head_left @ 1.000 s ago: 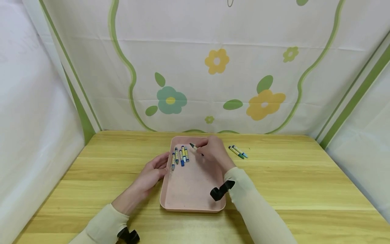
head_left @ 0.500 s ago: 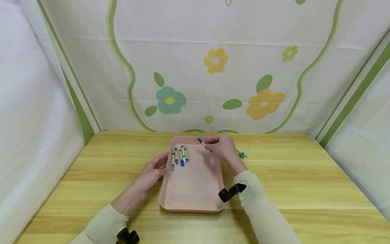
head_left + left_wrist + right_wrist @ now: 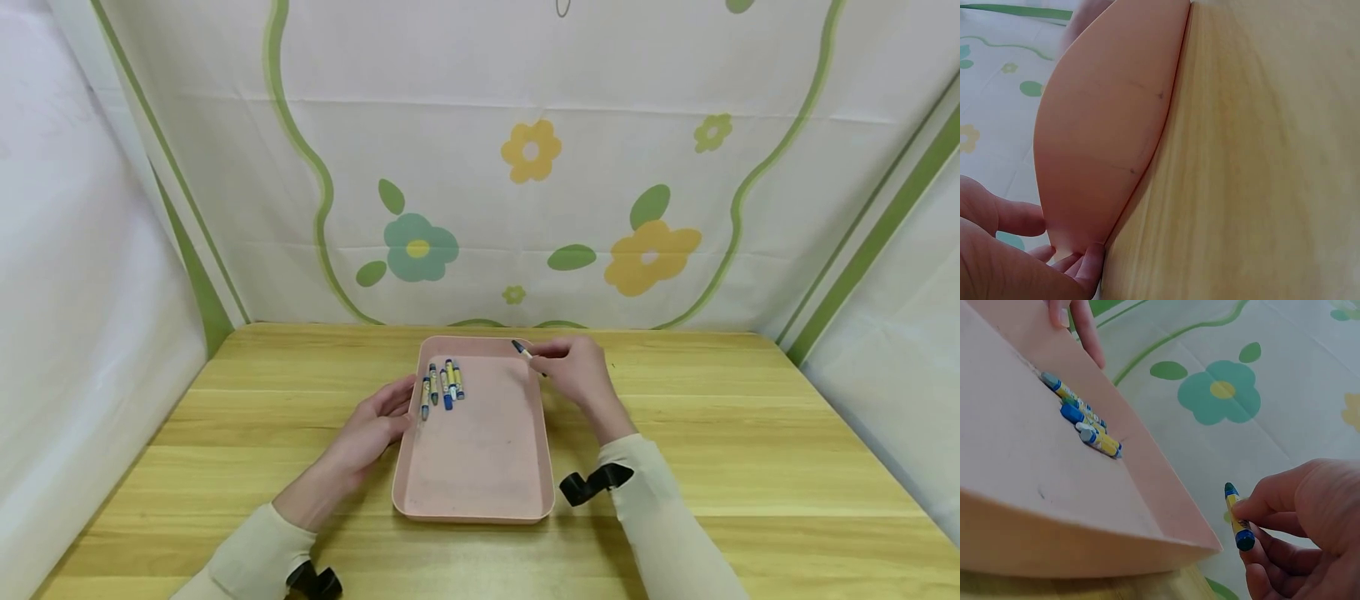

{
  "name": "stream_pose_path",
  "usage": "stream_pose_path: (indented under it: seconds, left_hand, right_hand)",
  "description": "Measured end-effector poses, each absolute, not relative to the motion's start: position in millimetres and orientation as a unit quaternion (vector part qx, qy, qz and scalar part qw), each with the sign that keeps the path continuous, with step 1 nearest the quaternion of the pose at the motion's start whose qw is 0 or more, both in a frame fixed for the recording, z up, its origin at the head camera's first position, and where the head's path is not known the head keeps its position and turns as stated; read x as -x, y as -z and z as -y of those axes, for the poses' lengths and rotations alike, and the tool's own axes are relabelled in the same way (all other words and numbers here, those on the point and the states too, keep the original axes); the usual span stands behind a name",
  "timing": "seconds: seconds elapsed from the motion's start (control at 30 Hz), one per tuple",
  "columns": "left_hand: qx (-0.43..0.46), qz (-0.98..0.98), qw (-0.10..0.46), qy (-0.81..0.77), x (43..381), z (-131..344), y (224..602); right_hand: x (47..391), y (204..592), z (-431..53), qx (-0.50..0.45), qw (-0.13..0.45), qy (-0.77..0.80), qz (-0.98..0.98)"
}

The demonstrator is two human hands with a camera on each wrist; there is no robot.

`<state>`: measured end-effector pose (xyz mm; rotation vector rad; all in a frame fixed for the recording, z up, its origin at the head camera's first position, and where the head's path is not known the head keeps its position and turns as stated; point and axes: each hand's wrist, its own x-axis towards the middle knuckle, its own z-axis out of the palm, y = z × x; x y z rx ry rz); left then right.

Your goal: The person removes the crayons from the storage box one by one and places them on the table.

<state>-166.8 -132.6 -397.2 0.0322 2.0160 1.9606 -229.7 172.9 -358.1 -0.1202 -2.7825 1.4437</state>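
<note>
A pink tray [image 3: 476, 467] lies on the table, and several crayons [image 3: 444, 387] with yellow wrappers and blue bands rest near its far left side. My left hand [image 3: 371, 425] holds the tray's left wall, the thumb at the rim and the other fingers outside. Over the tray's far right corner, my right hand [image 3: 573, 371] pinches a crayon [image 3: 1238, 515] with a dark green tip between thumb and fingers. That crayon points up and left in the head view. In the right wrist view, the tray's crayons [image 3: 1082, 415] lie along the wall.
The wooden table [image 3: 750, 467] extends to both sides of the tray. Behind it hangs a white cloth [image 3: 465, 167] with printed flowers. A black wrist camera [image 3: 596, 483] sits on the right sleeve, beside the tray's near right side.
My right hand has moved right with its crayon, from over the tray's middle to its far right edge. It now covers the two crayons on the table. The left hand stays put.
</note>
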Motion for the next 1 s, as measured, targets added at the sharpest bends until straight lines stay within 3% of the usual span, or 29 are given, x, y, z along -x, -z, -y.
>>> stream_pose_path:
  seconds: [1.0]
  left_hand:
    - [-0.003, -0.704, 0.165, -0.69, 167.2, 132.4, 397.4]
  right_hand:
    - [239.9, 374.3, -235.5, 0.054, 0.047, -0.436, 0.897]
